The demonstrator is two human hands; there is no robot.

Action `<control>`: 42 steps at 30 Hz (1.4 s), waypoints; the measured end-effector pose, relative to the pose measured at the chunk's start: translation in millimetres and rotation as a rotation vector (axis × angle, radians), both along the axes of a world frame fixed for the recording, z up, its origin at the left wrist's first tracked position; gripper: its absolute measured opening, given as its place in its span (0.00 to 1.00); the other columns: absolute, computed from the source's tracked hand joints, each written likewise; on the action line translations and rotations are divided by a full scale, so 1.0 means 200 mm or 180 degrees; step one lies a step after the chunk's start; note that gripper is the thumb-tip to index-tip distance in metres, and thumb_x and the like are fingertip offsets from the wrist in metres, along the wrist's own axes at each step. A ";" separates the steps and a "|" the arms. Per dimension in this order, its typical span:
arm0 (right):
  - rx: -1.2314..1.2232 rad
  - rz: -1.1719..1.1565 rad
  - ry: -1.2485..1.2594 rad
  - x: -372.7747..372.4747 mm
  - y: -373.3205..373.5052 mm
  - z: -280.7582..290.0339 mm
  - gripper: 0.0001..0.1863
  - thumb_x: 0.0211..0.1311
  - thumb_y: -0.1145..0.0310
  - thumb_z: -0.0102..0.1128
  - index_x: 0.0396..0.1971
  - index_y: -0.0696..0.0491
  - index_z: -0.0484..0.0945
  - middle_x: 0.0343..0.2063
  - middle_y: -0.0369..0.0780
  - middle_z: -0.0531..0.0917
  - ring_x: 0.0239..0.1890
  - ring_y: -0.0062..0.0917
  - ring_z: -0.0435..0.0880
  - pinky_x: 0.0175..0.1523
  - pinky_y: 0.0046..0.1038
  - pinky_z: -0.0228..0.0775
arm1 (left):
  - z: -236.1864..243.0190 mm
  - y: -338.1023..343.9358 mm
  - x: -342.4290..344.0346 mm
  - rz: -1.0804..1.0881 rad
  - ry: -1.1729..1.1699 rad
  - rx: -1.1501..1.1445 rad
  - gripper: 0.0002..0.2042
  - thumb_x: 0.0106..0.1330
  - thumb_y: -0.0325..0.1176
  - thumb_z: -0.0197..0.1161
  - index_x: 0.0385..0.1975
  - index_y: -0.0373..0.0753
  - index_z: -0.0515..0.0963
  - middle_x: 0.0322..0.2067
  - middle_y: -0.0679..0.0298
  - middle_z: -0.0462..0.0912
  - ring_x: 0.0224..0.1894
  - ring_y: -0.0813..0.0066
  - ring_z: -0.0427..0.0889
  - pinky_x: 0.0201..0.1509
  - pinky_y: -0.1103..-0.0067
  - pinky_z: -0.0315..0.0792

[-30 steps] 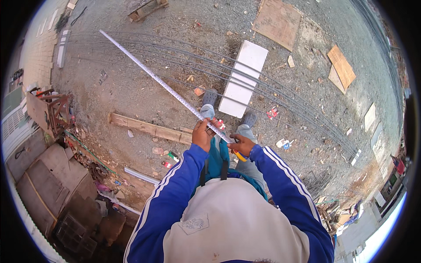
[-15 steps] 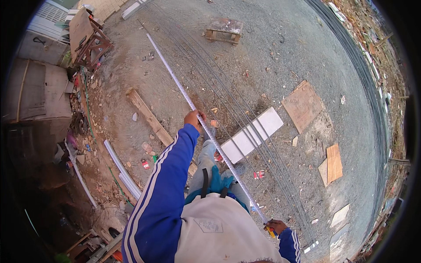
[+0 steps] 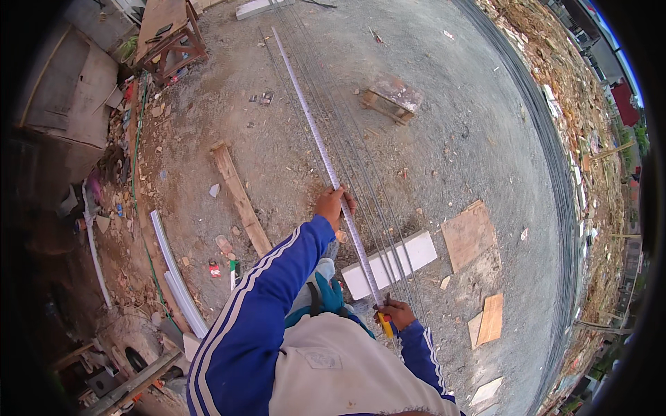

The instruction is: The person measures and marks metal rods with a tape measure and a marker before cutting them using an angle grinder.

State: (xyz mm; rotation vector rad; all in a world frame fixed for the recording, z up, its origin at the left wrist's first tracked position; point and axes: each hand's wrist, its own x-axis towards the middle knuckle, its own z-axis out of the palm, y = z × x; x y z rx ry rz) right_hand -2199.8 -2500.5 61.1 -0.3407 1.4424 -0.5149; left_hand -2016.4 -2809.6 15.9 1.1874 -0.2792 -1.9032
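A long white tape measure blade (image 3: 316, 132) runs out from my body toward the far left of the gravel. My left hand (image 3: 334, 206) is closed round the blade partway along it. Lower and closer to me, my right hand (image 3: 397, 314) grips the yellow tape measure case (image 3: 385, 324), where the blade comes out. Something thin and dark sticks up by the right fingers, too small to name. Several thin steel rods (image 3: 371, 184) lie just right of the blade, running nearly along it. Beneath the rods sits a white rectangular block (image 3: 420, 255).
A wooden plank (image 3: 239, 197) lies to the left, with pale metal channels (image 3: 179, 277) beyond it. A low wooden stool (image 3: 395, 97) and a work table (image 3: 163, 28) stand farther off. Flat boards (image 3: 470, 236) lie at right, before a long bundle of dark bars (image 3: 555, 159).
My right hand has come up and inward with the tape case, closer to my left hand. My left hand sits slightly farther right in view. The whole view has shifted.
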 end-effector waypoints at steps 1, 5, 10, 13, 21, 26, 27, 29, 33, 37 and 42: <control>0.0136 -0.0103 -0.0112 0.03 -0.09 0.10 0.11 0.56 0.70 0.57 0.32 0.64 0.78 0.26 0.42 0.82 0.29 0.24 0.82 0.36 0.22 0.72 | -0.03 -0.05 0.02 0.0032 0.0025 0.0028 0.05 0.67 0.32 0.48 0.35 0.39 0.69 0.20 0.61 0.75 0.19 0.69 0.77 0.19 0.72 0.72; 0.0602 -0.0419 -0.0034 -0.01 -0.03 0.23 0.12 0.55 0.70 0.58 0.33 0.64 0.78 0.26 0.43 0.82 0.26 0.26 0.81 0.34 0.24 0.73 | -0.12 -0.42 0.08 0.0236 0.0068 -0.0204 0.05 0.67 0.33 0.48 0.34 0.39 0.69 0.18 0.63 0.72 0.17 0.72 0.75 0.16 0.72 0.70; 0.0565 -0.0541 0.0210 -0.04 0.05 0.29 0.10 0.56 0.72 0.57 0.33 0.64 0.78 0.26 0.43 0.82 0.27 0.26 0.81 0.36 0.24 0.73 | -0.10 -0.85 0.25 0.0363 -0.0027 -0.0318 0.08 0.68 0.35 0.48 0.35 0.38 0.68 0.23 0.61 0.73 0.22 0.72 0.76 0.22 0.73 0.73; 0.0124 -0.0402 0.0112 0.08 -0.23 0.16 0.10 0.55 0.71 0.57 0.33 0.63 0.77 0.25 0.43 0.82 0.25 0.26 0.81 0.33 0.24 0.73 | 0.05 -0.96 0.36 0.0456 0.0062 -0.0215 0.09 0.69 0.38 0.48 0.38 0.38 0.68 0.27 0.61 0.75 0.27 0.71 0.78 0.26 0.73 0.74; -0.2358 0.2145 0.2073 0.31 -1.64 -0.65 0.13 0.50 0.63 0.60 0.34 0.54 0.80 0.30 0.44 0.83 0.33 0.31 0.83 0.38 0.28 0.75 | -0.30 -0.42 0.53 -0.0615 -0.1101 0.0092 0.25 0.64 0.46 0.52 0.60 0.44 0.62 0.40 0.66 0.76 0.32 0.78 0.74 0.32 0.77 0.68; -0.1896 0.2696 0.2378 0.46 -2.42 -0.71 0.14 0.50 0.59 0.61 0.35 0.50 0.81 0.31 0.43 0.84 0.35 0.34 0.83 0.40 0.32 0.74 | -0.76 0.68 1.00 -0.0638 -0.1891 0.1198 0.17 0.63 0.50 0.53 0.37 0.41 0.74 0.25 0.67 0.75 0.23 0.76 0.74 0.21 0.77 0.66; -0.1600 0.2999 0.2452 0.43 -2.47 -0.75 0.13 0.52 0.58 0.58 0.36 0.46 0.82 0.32 0.42 0.84 0.36 0.35 0.83 0.41 0.33 0.73 | -0.77 0.88 1.07 -0.0767 -0.1905 0.1723 0.16 0.64 0.49 0.52 0.29 0.40 0.72 0.22 0.68 0.73 0.22 0.77 0.73 0.20 0.75 0.65; -0.1574 0.3138 0.2364 0.50 -2.54 -0.83 0.13 0.52 0.57 0.59 0.35 0.47 0.82 0.31 0.43 0.84 0.35 0.35 0.83 0.40 0.34 0.74 | -0.85 1.41 1.40 -0.0799 -0.1915 0.2575 0.17 0.65 0.48 0.50 0.39 0.41 0.73 0.30 0.64 0.74 0.29 0.73 0.76 0.26 0.72 0.69; -0.1452 0.2776 0.1545 0.38 -2.71 -1.26 0.13 0.57 0.60 0.49 0.34 0.53 0.77 0.26 0.44 0.82 0.25 0.36 0.81 0.29 0.37 0.73 | -0.92 2.11 1.83 -0.1501 -0.3364 0.2416 0.13 0.65 0.39 0.50 0.40 0.36 0.74 0.30 0.53 0.79 0.28 0.55 0.80 0.33 0.60 0.72; -0.1389 0.2053 0.1065 0.08 -2.78 -1.56 0.14 0.61 0.63 0.42 0.33 0.57 0.74 0.23 0.45 0.80 0.19 0.36 0.78 0.23 0.39 0.73 | -0.87 1.89 1.58 -0.0577 -0.2605 0.3132 0.15 0.65 0.42 0.50 0.41 0.36 0.74 0.27 0.53 0.80 0.26 0.56 0.80 0.32 0.63 0.73; -0.1807 0.3029 0.1899 0.32 -2.84 -1.41 0.15 0.61 0.60 0.46 0.33 0.56 0.76 0.24 0.44 0.81 0.21 0.35 0.81 0.25 0.39 0.74 | -0.81 1.54 1.37 -0.0389 -0.2104 0.2000 0.19 0.64 0.49 0.51 0.43 0.40 0.74 0.33 0.60 0.80 0.30 0.71 0.79 0.32 0.72 0.72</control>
